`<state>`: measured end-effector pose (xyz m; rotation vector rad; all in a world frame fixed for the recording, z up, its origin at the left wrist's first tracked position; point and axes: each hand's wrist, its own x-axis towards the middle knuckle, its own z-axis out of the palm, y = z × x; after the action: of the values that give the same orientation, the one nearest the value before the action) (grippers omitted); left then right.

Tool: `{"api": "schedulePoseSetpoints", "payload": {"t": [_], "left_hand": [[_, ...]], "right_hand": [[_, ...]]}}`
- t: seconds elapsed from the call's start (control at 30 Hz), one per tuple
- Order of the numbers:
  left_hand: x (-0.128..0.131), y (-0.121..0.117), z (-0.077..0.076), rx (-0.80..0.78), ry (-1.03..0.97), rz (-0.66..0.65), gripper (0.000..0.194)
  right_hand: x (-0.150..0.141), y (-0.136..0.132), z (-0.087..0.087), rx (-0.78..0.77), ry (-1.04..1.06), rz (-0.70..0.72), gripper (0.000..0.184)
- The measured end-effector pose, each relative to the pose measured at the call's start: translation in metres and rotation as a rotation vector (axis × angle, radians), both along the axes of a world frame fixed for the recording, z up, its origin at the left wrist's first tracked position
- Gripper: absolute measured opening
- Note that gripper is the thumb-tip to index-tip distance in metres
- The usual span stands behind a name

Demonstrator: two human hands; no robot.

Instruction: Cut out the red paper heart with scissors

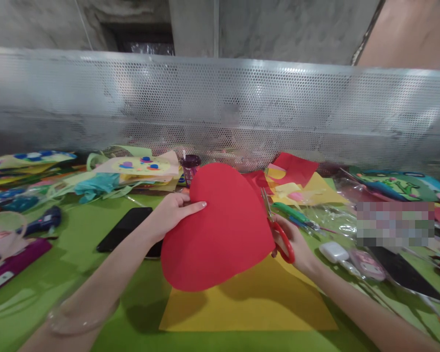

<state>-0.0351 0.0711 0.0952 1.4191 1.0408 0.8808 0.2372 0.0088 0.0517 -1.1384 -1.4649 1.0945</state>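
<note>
Head view: the left hand pinches the rounded red paper shape at ten o'clock, apparently steadying it above a yellow paper sheet; the right hand clasps red-handled metal scissors at the shape's three o'clock.

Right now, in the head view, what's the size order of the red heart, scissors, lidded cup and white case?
1. Red heart
2. Scissors, partly hidden
3. Lidded cup and white case: too alike to rank; the case is nearer the camera.
</note>
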Motion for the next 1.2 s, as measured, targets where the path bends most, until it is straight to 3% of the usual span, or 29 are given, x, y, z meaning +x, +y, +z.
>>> {"api": "schedulePoseSetpoints", "payload": {"t": [0.43, 0.8, 1.2], "left_hand": [[0.0021, -0.0017, -0.0004, 0.002, 0.04, -0.052, 0.033], [0.0009, -0.0018, -0.0001, 0.028, 0.083, -0.061, 0.033], [0.0001, -0.0021, 0.0003, 0.042, 0.108, -0.036, 0.031]], "right_hand": [[-0.0019, -0.0021, -0.0031, 0.036, -0.053, 0.076, 0.028], [-0.0041, -0.0028, -0.0003, -0.007, -0.05, 0.039, 0.017], [-0.0027, -0.0029, 0.001, -0.023, -0.132, 0.015, 0.019]]}}
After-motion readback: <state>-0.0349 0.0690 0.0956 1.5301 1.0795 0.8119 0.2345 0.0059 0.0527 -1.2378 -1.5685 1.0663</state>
